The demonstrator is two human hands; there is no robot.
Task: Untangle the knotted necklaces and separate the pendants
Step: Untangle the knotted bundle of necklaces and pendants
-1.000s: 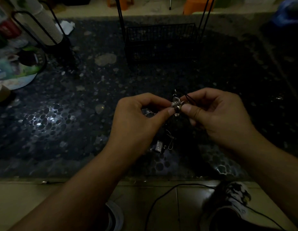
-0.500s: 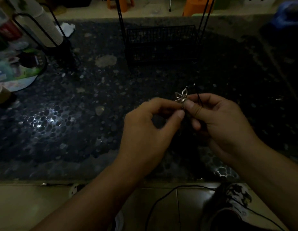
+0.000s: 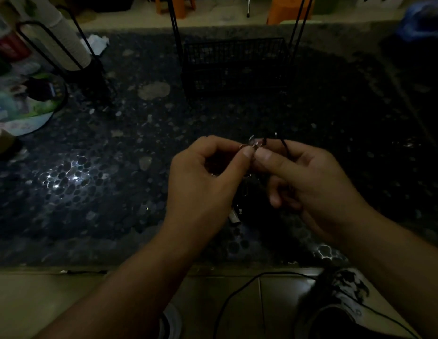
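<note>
Open tabletop left of the hands, clutter along the back and left edge.

Black wire basket [image 3: 233, 62] blocks the back edge centre; a cup holder rack [image 3: 90, 69] guards the back-left corner, a round tin [image 3: 24, 104] crowds the left edge, and bare pebbled tabletop [image 3: 102, 192] stretches between.

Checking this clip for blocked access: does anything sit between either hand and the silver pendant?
Nothing visible does. The left hand and right hand meet at the silver pendant, and their fingers pinch it from both sides above the table. Black cords run past the right fingers.
</note>
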